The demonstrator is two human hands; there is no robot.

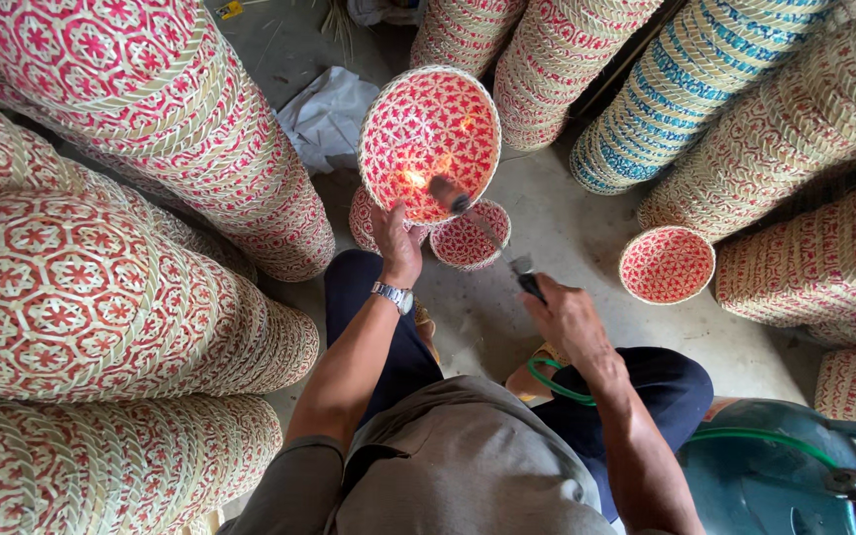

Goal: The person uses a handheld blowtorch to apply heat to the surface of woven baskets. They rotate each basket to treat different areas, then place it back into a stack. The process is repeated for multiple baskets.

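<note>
My left hand (395,241), with a metal wristwatch on the wrist, grips the lower rim of a round red-and-white woven basket (430,139) and tilts its inside toward me. My right hand (564,315) holds the dark handle of a gas torch (487,230). The torch nozzle points into the basket, and an orange glow shows on the weave near the tip. Two smaller woven baskets (468,238) lie on the floor just below the held one.
Tall stacks of red-and-white woven baskets (101,287) crowd the left and right, with a blue-and-white stack (681,84) at the back. A single small basket (667,264) sits on the concrete floor. A teal gas cylinder (775,476) with green hose (547,381) stands at my right.
</note>
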